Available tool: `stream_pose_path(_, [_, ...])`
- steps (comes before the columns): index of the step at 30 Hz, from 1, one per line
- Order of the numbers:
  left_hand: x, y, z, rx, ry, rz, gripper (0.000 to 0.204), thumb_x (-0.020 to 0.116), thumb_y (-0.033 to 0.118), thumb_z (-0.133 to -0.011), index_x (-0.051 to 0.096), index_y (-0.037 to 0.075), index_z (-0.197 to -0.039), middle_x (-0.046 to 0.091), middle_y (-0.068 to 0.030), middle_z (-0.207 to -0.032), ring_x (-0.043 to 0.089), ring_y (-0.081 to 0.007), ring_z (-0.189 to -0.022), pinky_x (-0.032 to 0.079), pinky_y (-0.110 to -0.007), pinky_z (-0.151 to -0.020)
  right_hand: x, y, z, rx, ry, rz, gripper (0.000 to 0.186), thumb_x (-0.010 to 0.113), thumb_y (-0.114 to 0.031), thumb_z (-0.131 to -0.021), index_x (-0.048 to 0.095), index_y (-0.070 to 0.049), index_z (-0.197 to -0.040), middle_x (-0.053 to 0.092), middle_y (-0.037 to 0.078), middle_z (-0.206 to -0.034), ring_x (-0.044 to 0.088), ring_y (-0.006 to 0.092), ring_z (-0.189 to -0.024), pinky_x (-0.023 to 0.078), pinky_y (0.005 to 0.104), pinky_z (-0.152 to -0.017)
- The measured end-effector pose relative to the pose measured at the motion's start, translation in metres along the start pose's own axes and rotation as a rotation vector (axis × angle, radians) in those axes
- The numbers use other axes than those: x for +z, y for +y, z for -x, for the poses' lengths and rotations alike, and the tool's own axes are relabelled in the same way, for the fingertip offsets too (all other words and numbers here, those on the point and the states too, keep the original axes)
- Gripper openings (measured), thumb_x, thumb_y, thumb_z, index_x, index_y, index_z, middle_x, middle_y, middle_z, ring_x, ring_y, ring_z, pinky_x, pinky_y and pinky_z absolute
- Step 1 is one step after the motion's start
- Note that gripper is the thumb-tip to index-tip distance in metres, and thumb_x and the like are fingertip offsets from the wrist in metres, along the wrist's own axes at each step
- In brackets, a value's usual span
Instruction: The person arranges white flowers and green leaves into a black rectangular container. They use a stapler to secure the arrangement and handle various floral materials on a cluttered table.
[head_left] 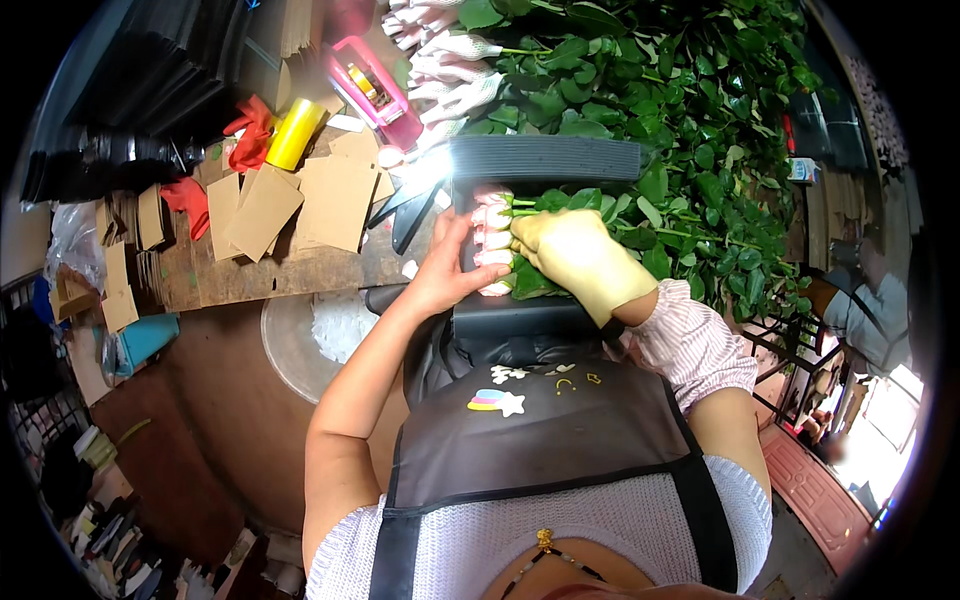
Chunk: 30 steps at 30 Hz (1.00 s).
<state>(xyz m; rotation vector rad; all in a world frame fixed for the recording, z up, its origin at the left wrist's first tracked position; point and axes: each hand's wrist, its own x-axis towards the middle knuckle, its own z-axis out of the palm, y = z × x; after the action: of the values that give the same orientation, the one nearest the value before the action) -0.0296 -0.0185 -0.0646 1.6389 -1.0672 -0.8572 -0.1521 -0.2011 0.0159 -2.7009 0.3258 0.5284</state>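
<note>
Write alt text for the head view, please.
A person's bare left hand and yellow-gloved right hand touch a row of pale pink roses. Leafy green stems heap up beyond and to the right; cardboard pieces, scissors and a pink tape dispenser lie on a wooden table to the left.

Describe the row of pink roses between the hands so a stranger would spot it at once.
Find the mass of green leaves at upper right, then the dark ridged block at its lower left. Below it, the pale pink roses line up between the bare left hand and yellow-gloved right hand. Unlike the white-netted flower heads higher up, they show no netting.
</note>
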Motion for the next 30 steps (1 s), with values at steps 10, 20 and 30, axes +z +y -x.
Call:
stream_pose_path(10, [0.025, -0.012, -0.009, -0.134, 0.309, 0.040, 0.035, 0.087, 0.026, -0.078, 0.073, 0.009, -0.106, 0.054, -0.0188, -0.122, 0.051, -0.0347, -0.124, 0.042, -0.042, -0.105, -0.012, -0.019, 0.029, 0.143, 0.288, 0.130, 0.028, 0.061, -0.029, -0.099, 0.069, -0.007, -0.114, 0.073, 0.013, -0.080, 0.073, 0.0331, -0.072, 0.058, 0.0474, -0.062])
stream_pose_path(20, [0.020, 0.012, -0.009, -0.238, 0.301, 0.173, 0.065, 0.087, 0.028, -0.079, 0.055, -0.001, -0.127, 0.053, -0.0231, -0.126, 0.051, -0.0376, -0.127, 0.042, -0.042, -0.108, 0.001, 0.026, -0.004, -0.134, 0.388, -0.022, 0.014, 0.064, -0.026, -0.094, 0.068, -0.013, -0.094, 0.072, 0.011, -0.080, 0.071, 0.0336, -0.073, 0.057, 0.0467, -0.065])
stream_pose_path(30, [0.014, -0.018, -0.045, -0.240, 0.276, 0.100, 0.041, 0.089, 0.025, -0.078, 0.074, 0.000, -0.107, 0.063, -0.0137, -0.110, 0.060, -0.0247, -0.104, 0.048, -0.036, -0.097, -0.006, 0.017, 0.004, -0.083, 0.259, -0.028, 0.025, 0.063, -0.030, -0.096, 0.070, -0.006, -0.096, 0.073, 0.013, -0.084, 0.072, 0.0347, -0.076, 0.058, 0.0448, -0.069])
